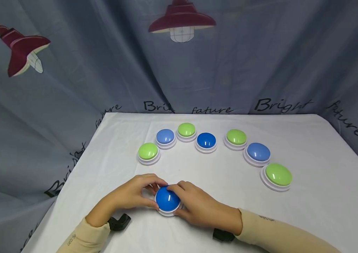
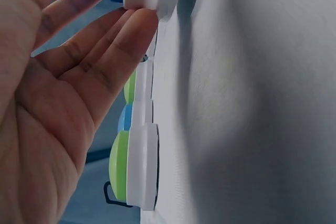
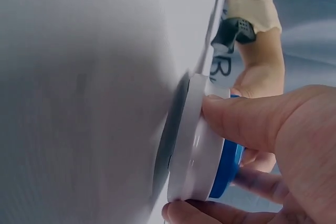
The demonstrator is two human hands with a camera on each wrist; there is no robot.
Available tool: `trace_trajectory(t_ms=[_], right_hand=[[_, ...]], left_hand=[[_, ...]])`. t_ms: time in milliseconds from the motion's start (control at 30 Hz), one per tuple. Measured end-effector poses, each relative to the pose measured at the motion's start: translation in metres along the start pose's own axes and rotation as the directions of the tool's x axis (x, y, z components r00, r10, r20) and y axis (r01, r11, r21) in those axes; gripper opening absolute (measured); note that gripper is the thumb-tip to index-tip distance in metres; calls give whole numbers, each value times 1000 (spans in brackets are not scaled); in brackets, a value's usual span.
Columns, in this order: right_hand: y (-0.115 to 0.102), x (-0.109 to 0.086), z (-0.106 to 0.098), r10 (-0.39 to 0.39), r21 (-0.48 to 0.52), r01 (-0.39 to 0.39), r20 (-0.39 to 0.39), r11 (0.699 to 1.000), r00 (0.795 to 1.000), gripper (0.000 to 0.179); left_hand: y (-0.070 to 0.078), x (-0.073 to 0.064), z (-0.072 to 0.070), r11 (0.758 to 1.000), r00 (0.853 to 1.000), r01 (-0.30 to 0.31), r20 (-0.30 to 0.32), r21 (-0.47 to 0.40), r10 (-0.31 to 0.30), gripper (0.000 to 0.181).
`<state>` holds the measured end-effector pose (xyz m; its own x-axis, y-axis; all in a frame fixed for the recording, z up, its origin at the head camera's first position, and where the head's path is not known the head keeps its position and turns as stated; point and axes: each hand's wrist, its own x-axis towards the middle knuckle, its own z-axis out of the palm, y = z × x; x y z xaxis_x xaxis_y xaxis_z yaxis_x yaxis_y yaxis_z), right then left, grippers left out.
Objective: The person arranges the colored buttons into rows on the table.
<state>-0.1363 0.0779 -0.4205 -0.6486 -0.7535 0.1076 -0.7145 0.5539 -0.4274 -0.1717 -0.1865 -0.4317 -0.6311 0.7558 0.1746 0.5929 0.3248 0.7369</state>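
Blue-domed round button (image 1: 167,199) faces up, gripped in curled left hand (image 1: 132,192) and curled right hand (image 1: 198,205)

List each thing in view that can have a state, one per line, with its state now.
White cloth, spread out, lightly creased
Held blue button, dome up, seemingly at least partly lifted
Left hand, gripping its left side
Right hand, gripping its right side
Four green buttons, dome up, resting on the cloth
Three other blue buttons, dome up, resting on the cloth
Curtain, hanging in folds
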Motion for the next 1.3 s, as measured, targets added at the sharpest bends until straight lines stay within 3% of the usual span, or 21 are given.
trace_trajectory(t_ms=[300, 533, 833, 1100, 1300], right_hand=[[-8, -3, 4, 24, 54, -27, 49, 998, 999, 64], [-12, -6, 10, -25, 35, 25, 21, 999, 999, 63], [-15, -9, 12, -36, 14, 36, 33, 999, 999, 64], [-15, -8, 10, -71, -25, 71, 29, 997, 997, 66], [-3, -3, -4, -30, 109, 18, 109, 994, 994, 68]], left_hand=[[4, -2, -3, 997, 998, 46, 55, -62, -42, 59], [5, -1, -3, 994, 993, 63, 105, -89, -54, 59], [4, -2, 1, 990, 989, 87, 127, -107, -74, 58], [4, -3, 0, 993, 990, 64, 132, -98, -51, 62], [5, -3, -5, 992, 989, 87, 126, -92, -75, 63]])
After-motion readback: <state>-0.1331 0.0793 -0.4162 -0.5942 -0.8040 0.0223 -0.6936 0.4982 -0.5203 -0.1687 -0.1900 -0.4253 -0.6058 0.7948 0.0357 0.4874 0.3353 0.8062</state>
